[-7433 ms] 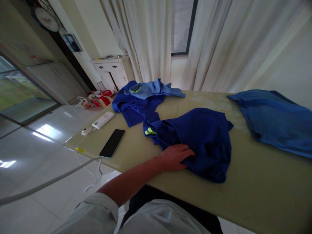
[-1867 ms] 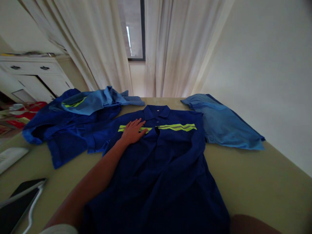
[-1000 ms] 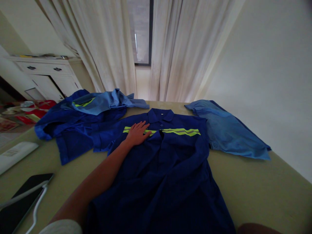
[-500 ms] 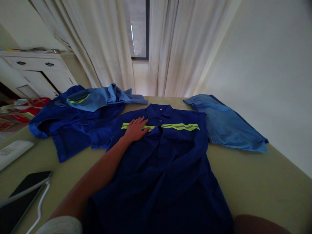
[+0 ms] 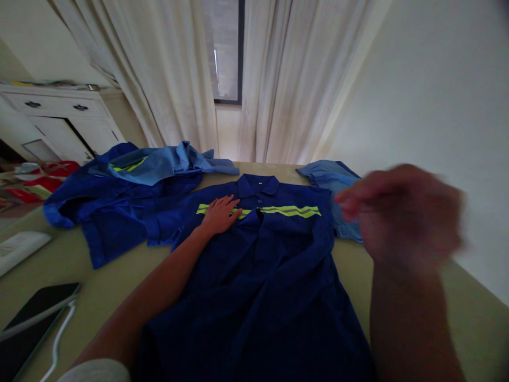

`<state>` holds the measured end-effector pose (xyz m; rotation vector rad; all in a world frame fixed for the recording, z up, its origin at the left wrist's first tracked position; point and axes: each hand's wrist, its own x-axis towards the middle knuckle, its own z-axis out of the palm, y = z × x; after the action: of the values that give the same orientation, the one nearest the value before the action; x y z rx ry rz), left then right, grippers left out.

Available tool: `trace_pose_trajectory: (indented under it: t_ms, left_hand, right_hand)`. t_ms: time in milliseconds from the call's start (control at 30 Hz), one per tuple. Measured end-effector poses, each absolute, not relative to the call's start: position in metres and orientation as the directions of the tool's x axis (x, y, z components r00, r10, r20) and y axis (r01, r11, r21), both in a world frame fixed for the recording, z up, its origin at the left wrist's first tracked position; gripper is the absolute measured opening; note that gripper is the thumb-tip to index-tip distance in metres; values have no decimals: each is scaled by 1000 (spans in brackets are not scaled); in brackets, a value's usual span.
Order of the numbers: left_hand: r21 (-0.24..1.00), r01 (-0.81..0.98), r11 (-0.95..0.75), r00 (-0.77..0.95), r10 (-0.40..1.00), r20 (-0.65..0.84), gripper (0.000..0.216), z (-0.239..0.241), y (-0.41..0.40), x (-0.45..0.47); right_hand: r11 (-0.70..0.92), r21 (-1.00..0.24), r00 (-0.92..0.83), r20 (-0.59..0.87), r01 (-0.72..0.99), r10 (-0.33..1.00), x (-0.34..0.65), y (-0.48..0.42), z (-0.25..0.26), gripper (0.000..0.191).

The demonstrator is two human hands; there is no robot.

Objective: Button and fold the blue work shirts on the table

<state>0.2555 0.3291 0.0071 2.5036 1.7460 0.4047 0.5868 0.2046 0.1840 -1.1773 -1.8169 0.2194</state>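
Note:
A dark blue work shirt (image 5: 254,276) lies front up on the table, its collar at the far end and a yellow-green and grey reflective band across the chest. My left hand (image 5: 220,214) rests flat on the chest near the left end of the band, fingers stretched out. My right hand (image 5: 409,212) is raised at the right, in front of a light blue cloth piece (image 5: 332,178) and hiding much of it. Motion smears its fingers; they look bent, but whether they hold anything cannot be made out.
Bright blue and light blue garments (image 5: 115,207) lie heaped at the left. A dark tablet or phone (image 5: 40,307) with a white cable and a white object (image 5: 22,249) are on the table (image 5: 111,313) nearer me. Behind stand curtains (image 5: 167,79), a white cabinet (image 5: 59,116) and a wall.
My right hand has risen from the lower right edge into view, now covering part of the light blue cloth. The left hand stays on the shirt. The view has shifted slightly.

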Motion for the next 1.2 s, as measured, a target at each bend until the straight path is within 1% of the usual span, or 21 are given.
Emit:
trace_pose_trajectory:
  t_ms: [67,100,133,167,233,300,367,433,500,533,600,667,733,833,900,967,1033,1067,1100,1133,1200]
  left_hand:
    - [224,905,-362,319,926,203,54,6,332,254]
    - [237,901,-364,317,924,216,52,6,333,253]
    - [248,897,-366,313,922,228,51,5,334,253]
    - [256,894,-367,309,921,238,50,5,335,252]
    - [261,892,-369,306,918,252,49,4,336,252]
    - [253,892,-374,309,914,261,50,3,336,253]
    - [242,893,-379,314,911,266,50,2,336,254]
    - [238,894,-379,316,911,263,51,2,335,254]
    - [239,895,-377,318,914,253,52,3,334,254]
    - [239,896,-375,317,916,246,52,3,334,254]
    - [236,898,-371,318,919,234,53,4,334,254]
    - [226,901,-371,319,918,234,52,3,334,254]
    - [217,903,-370,317,917,243,51,2,335,253]
    - [209,906,-368,313,915,253,50,0,337,253]
    - [206,906,-371,317,914,254,51,0,338,252]
    - [204,903,-379,324,911,256,51,0,338,252]
    - [204,899,-388,334,907,257,51,-1,338,251]
    - [201,896,-396,342,904,256,51,-1,338,250]
    - [197,894,-402,349,902,255,50,-1,338,249]
    - [193,893,-406,354,900,254,50,-2,339,249]
    - [186,894,-408,358,899,252,49,-2,339,248]
  right_hand:
    - [356,-516,-30,536,779,843,593,233,175,41]
    - [195,-450,36,455,871,890,601,249,166,42]
    - [2,-336,124,353,942,927,609,264,156,42]
    - [-181,-231,233,223,956,946,619,277,144,46]
    - [-361,-100,365,29,927,930,636,295,121,50]
    - [-326,-107,318,-82,939,945,644,303,105,39]
    - [-184,-183,165,-119,966,979,639,307,98,23]
    - [-42,-244,17,-105,969,994,629,309,98,17]
    - [17,-251,-30,-45,968,999,623,311,99,16]
    - [-10,-234,9,-6,972,1000,623,312,99,18]
    - [-190,-187,201,43,964,979,630,312,96,32]
    - [-384,-156,391,18,910,920,641,312,90,49]
    - [-464,-155,464,-40,872,885,650,311,85,52]
    - [-406,-209,407,-42,890,913,648,312,85,38]
    - [-294,-257,302,-8,921,953,634,313,93,30]
    - [-22,-439,43,37,898,998,614,312,105,31]
    - [300,-663,-274,147,686,950,593,309,115,37]
    - [405,-725,-366,222,558,903,585,307,118,38]
    - [460,-741,-399,280,488,873,578,306,119,39]
    - [475,-720,-386,304,506,871,572,304,118,37]
    - [442,-603,-348,274,664,897,566,303,111,38]
